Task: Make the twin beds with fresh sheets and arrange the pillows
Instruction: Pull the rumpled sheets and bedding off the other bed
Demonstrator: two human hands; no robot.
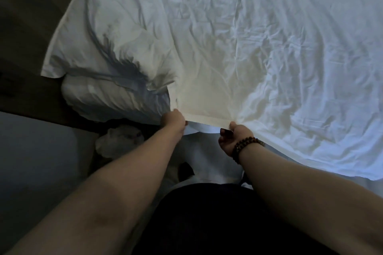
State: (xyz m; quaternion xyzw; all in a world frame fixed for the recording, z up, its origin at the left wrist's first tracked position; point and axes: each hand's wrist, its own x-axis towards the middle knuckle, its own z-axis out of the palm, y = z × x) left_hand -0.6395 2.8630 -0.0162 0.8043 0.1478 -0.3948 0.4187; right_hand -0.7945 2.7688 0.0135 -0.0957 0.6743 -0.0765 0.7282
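A brown beaded bracelet (246, 145) shows, and lower left a crumpled pale bundle (118, 141).

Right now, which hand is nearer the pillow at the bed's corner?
Left. The left hand grips the sheet hem right beside the pillow; the right hand grips the same hem farther along, away from it.
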